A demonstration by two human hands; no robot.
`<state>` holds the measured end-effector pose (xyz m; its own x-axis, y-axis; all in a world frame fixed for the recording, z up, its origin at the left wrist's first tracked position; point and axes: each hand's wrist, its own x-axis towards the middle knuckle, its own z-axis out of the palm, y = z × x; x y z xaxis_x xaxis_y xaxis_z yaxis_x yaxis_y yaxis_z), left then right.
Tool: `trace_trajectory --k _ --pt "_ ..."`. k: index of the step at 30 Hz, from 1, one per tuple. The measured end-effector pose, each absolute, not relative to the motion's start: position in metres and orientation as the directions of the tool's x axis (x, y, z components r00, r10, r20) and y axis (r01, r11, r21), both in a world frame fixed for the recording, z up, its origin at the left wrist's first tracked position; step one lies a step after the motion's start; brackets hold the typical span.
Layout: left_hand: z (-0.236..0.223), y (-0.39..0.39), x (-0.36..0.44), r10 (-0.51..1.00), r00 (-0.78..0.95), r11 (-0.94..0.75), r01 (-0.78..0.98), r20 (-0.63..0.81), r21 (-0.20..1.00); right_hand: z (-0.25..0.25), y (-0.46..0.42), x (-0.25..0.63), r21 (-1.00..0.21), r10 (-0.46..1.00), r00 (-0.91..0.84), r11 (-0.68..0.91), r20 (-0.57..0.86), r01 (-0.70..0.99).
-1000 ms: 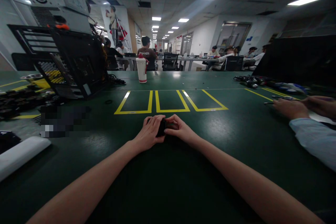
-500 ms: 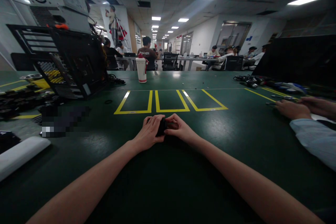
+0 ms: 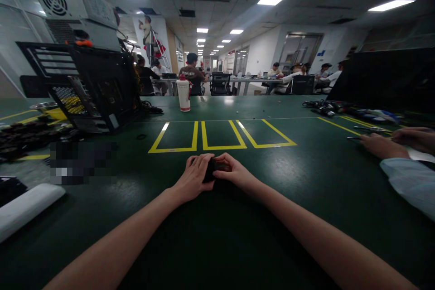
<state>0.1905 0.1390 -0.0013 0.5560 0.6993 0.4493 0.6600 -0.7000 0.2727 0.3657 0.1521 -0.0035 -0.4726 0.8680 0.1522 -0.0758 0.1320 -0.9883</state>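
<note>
Between my two hands is a small black block-like object, mostly covered by fingers, so its kind does not show. My left hand is wrapped over its left side, fingers on top and thumb low in front. From the right, my right hand closes on the same object with curled fingers and thumb. Both hands are low over the green tabletop, just in front of the yellow tape outlines.
A black computer case with power supplies on top stands left. A white cup is behind the outlines. A white bar lies near left. At right, a co-worker's hands hold something beside cables.
The whole view has shifted slightly, with the scene sitting a little lower. Both hands keep their hold on the black object, with only slight finger movement.
</note>
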Motion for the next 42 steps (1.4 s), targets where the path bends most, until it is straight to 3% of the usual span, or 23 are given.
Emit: trace_trajectory --k 7,13,19,26,29,34,42 --pt "-0.0012 0.1390 0.1910 0.700 0.558 -0.698 0.665 0.446 0.265 -0.0002 0.1507 0.3602 -0.983 0.898 -0.398 0.163 0.185 -0.090" --pt "-0.0001 0.1388 0.1905 0.703 0.554 -0.696 0.664 0.445 0.274 -0.0034 0.1561 0.3639 -0.996 0.903 -0.422 0.087 0.080 -0.002" --pt "-0.0010 0.1393 0.1907 0.706 0.556 -0.695 0.661 0.438 0.282 -0.0018 0.1518 0.3656 -0.981 0.846 -0.497 0.151 0.194 -0.125" --pt "-0.0024 0.1404 0.1916 0.703 0.544 -0.695 0.662 0.458 0.281 -0.0011 0.1504 0.3598 -0.986 0.924 -0.348 0.164 0.156 -0.007" --pt "-0.0004 0.1388 0.1908 0.702 0.558 -0.699 0.658 0.444 0.279 -0.0034 0.1532 0.3620 -0.990 0.910 -0.395 0.141 0.129 0.003" --pt "-0.0004 0.1386 0.1900 0.705 0.559 -0.697 0.660 0.436 0.281 -0.0043 0.1514 0.3644 -0.979 0.859 -0.470 0.170 0.203 -0.111" --pt "-0.0012 0.1394 0.1904 0.703 0.551 -0.696 0.662 0.450 0.276 -0.0014 0.1504 0.3589 -0.988 0.930 -0.334 0.149 0.154 -0.039"
